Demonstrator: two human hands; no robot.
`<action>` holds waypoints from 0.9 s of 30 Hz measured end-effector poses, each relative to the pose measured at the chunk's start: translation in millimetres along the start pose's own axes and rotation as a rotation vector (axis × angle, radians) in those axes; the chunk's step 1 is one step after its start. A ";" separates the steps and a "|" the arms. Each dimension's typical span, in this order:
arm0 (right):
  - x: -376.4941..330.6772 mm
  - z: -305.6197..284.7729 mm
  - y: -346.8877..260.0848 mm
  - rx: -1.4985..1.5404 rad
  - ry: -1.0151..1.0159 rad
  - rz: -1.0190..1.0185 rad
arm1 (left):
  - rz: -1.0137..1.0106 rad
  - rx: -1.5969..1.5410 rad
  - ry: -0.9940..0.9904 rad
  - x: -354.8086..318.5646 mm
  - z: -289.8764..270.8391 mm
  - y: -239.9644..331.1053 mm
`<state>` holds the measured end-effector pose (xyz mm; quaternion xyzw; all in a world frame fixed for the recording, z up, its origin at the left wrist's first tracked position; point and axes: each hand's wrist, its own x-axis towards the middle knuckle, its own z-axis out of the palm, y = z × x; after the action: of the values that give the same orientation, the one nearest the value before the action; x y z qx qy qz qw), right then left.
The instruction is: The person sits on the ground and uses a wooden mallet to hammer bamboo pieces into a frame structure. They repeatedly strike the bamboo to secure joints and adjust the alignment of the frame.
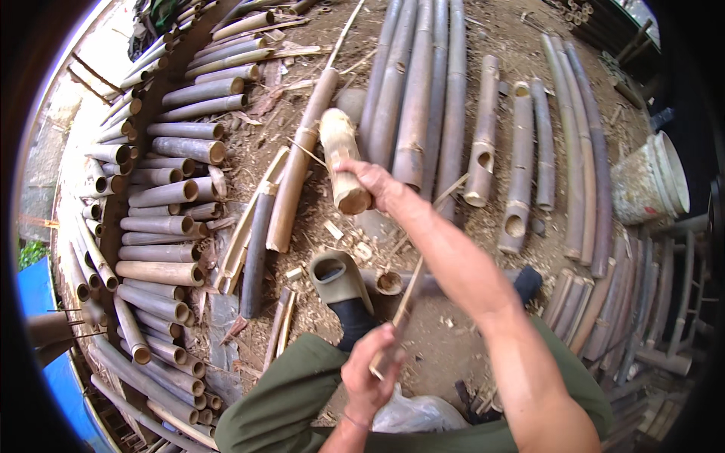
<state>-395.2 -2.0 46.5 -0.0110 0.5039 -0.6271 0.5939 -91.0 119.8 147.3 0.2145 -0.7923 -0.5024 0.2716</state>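
My right hand [380, 186] is raised and grips the lower end of a short, thick pale wooden club [339, 153]. Lower down, my left hand [368, 375] is closed on the near end of a long thin slat or blade [406, 306]; which it is I cannot tell. It runs up and to the right, past a short bamboo tube [390, 283] whose open end faces up. My foot in an olive shoe [337, 277] with a dark sock rests just left of that tube. My olive trouser leg [287, 396] fills the lower middle.
Several cut bamboo tubes [162, 226] are stacked in a curved pile at the left. Long bamboo poles [423, 98] lie on the dirt ahead, more at the right [585, 174]. A white bucket [651, 185] stands at the right. A white plastic bag [419, 415] lies near my lap.
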 end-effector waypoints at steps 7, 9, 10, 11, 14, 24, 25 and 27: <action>-267.5 -39.5 -21.8 -0.427 -0.067 -0.527 | 0.067 0.000 -0.076 11.5 -11.9 3.8; -342.1 -42.7 -43.4 -0.421 -0.026 -0.561 | 0.097 -0.041 -0.080 12.8 -11.5 23.3; -374.8 -47.6 -47.0 -0.394 -0.005 -0.536 | 0.112 -0.065 -0.092 14.6 -10.6 35.2; -405.0 -50.9 -50.4 -0.368 0.007 -0.509 | 0.125 -0.066 -0.097 15.3 -9.8 47.7; -470.6 -64.4 -26.8 -0.337 0.120 -0.603 | 0.205 0.039 -0.155 22.6 -0.3 77.4; -597.1 -121.8 55.2 -0.174 0.341 -0.646 | 0.172 0.137 -0.244 27.2 25.6 93.8; -601.0 -124.7 59.1 -0.175 0.361 -0.639 | 0.163 0.122 -0.251 29.2 26.5 91.6; -606.4 -125.7 64.6 -0.136 0.413 -0.616 | 0.166 0.129 -0.257 34.1 30.1 95.5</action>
<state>-246.3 548.0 297.5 -0.0747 0.6266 -0.7305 0.2611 -142.8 157.8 231.3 0.0993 -0.8661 -0.4498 0.1941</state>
